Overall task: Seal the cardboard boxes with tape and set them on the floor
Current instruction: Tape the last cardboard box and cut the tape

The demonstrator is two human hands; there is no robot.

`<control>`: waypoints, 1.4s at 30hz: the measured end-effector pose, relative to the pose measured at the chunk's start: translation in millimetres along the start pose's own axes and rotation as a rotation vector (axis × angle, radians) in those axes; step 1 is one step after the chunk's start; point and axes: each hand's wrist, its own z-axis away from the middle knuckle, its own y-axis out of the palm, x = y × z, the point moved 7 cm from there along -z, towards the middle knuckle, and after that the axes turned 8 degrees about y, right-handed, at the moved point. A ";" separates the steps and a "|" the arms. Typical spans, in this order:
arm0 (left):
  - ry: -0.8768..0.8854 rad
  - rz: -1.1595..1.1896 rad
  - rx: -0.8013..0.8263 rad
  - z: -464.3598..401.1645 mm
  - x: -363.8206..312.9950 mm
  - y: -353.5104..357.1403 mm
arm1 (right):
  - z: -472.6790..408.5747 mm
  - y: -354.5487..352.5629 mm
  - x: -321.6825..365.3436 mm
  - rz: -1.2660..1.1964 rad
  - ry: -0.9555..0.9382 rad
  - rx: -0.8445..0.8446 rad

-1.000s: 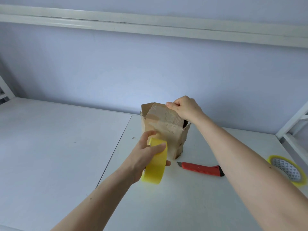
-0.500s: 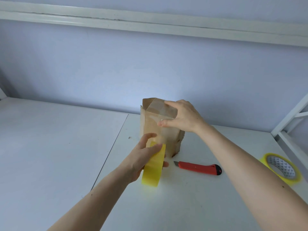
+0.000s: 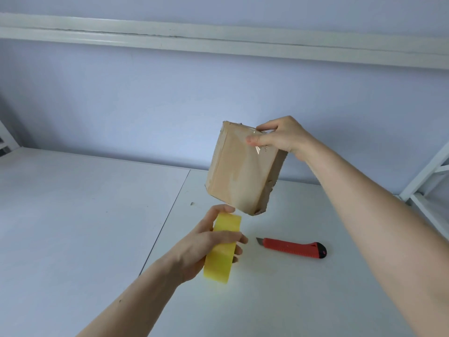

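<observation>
The right hand [image 3: 279, 137] pinches the top right corner of the cardboard box [image 3: 243, 169], which hangs tilted, clear of the white table [image 3: 73, 215], glossy tape across its face. Just below and nearer, the left hand [image 3: 206, 244] wraps round the yellow tape roll [image 3: 222, 249]. A red utility knife [image 3: 291, 248] lies to the right. No readable writing.

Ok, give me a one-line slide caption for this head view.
Right hand lifts a taped cardboard box above the table; left hand holds a yellow tape roll near a red utility knife.
</observation>
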 end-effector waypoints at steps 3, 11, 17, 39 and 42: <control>-0.062 0.057 -0.013 2.0 7.8 1.3 | -1.4 -5.9 10.2 -0.023 0.022 0.085; -0.108 0.078 -0.026 5.2 13.5 0.3 | -3.5 -3.0 18.8 -0.151 0.132 0.205; -0.124 0.084 -0.045 6.7 11.7 0.6 | -2.4 1.9 17.8 -0.189 0.201 0.303; -0.262 0.467 -0.144 -8.2 16.2 -3.3 | 83.4 95.7 -24.5 0.288 -0.716 -0.055; -0.287 0.463 -0.112 -9.1 15.2 -0.6 | 88.6 109.5 -42.4 0.153 -0.741 -0.138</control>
